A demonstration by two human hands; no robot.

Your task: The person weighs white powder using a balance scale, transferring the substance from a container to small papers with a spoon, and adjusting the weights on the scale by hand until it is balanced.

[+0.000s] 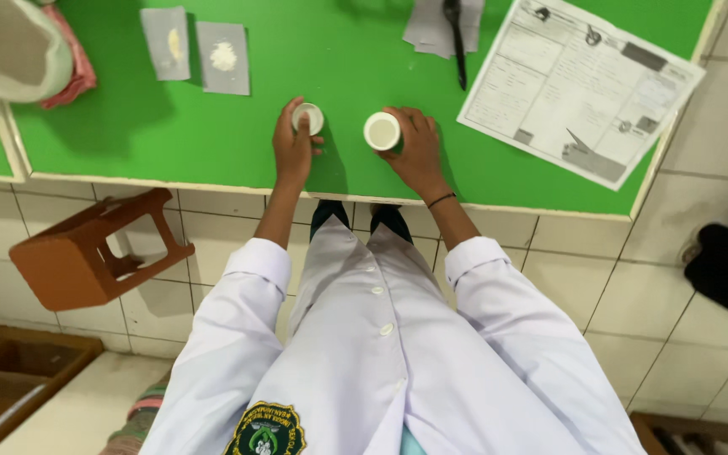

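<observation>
The left hand [293, 145] fingers close around a small white lid [307, 118]; the right hand [414, 147] grips the white pot [382, 131]. Better keep the pot flat on the green table [339, 50].

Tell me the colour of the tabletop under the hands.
Bright green tabletop, with a pale edge; the head view shows it plainly.

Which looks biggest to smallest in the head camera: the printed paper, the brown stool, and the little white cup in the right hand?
1. Printed paper
2. Brown stool, though it lies lower, nearer the camera, so that is unsure
3. Little white cup, gripped by the right hand
</observation>
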